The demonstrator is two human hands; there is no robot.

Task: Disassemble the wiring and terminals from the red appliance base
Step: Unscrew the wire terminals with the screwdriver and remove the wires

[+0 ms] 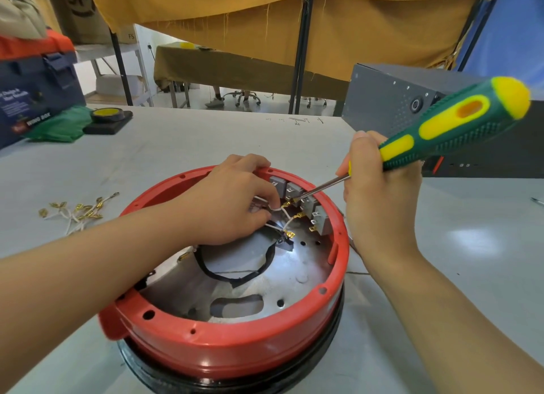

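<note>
Nearest the lens, the red appliance base (229,355) sits upturned on the grey table (182,140), its round rim open toward the viewer and a black ring beneath it. Both forearms reach in from the lower corners. Inside the bowl, the left hand (232,199) has its fingers curled, pinching a white wire (276,208) close to the far wall. At the rim's right edge, the right hand (379,187) grips a green-and-yellow screwdriver (447,125), handle tilted up and right, with the shaft (323,186) slanting down-left so its tip meets a brass terminal (290,202). Four grey switch blocks (306,202) line the far-right inner wall. Several white leads with brass ends fan out below them. One loose pile of removed wires (76,212) lies on the table to the left, well apart from the base. Bare tabletop surrounds the base on both sides; a grey metal box (391,102) stands behind the right hand.
</note>
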